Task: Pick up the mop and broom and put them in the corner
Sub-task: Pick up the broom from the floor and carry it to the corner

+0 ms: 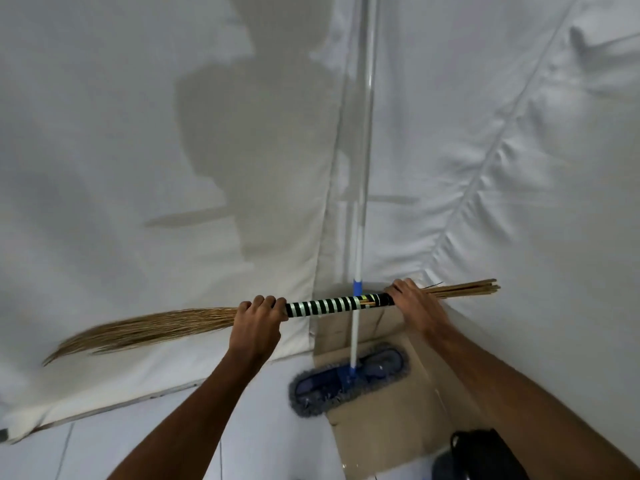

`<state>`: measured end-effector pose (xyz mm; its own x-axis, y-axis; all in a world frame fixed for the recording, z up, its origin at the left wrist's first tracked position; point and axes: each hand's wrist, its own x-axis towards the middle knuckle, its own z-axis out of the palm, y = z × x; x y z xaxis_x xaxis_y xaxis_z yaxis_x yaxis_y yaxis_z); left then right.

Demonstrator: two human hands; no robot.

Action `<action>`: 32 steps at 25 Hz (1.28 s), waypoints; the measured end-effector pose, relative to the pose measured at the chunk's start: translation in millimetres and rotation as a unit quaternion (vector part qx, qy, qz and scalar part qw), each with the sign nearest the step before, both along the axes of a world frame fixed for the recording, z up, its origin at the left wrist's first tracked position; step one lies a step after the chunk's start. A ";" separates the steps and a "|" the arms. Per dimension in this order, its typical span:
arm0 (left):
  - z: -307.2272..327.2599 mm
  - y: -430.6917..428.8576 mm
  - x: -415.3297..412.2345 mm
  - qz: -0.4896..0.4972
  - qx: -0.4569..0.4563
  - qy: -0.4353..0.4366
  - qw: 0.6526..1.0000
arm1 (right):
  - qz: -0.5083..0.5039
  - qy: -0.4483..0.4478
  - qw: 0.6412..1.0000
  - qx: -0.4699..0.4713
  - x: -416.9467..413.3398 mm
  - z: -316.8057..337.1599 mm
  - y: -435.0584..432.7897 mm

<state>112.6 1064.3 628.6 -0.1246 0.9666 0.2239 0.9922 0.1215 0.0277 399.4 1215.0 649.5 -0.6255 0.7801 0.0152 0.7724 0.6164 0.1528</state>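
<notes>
I hold a stick broom level across the view, its black-and-silver striped wrap in the middle. Its straw bristles fan out to the left and its stick ends poke out on the right. My left hand is shut on the broom where the bristles meet the wrap. My right hand grips the wrap's right end. Behind the broom a mop stands upright in the corner, its white and blue pole leaning against the sheet-covered walls and its flat blue-grey head on the floor.
White sheets cover both walls that meet at the corner. A flattened cardboard piece lies under the mop head. A black object sits at the lower right. Pale floor tiles run along the bottom left.
</notes>
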 end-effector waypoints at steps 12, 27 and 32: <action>-287.2 110.4 73.9 -0.016 -0.214 -0.075 0.974 | -0.087 -0.032 0.978 -0.187 69.7 -290.4 97.5; -891.3 52.5 174.3 0.022 -0.307 -0.122 0.944 | -0.054 -0.014 0.962 -0.266 160.8 -912.9 50.8; -926.6 46.8 185.5 0.061 -0.308 -0.111 0.943 | -0.051 0.021 0.977 -0.207 173.0 -952.7 33.7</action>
<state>298.0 1111.1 -298.0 -0.2214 0.8800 -0.4201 0.9477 0.2957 0.1200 572.4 1248.8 -303.2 -0.5501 0.7831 -0.2902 0.8331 0.5386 -0.1257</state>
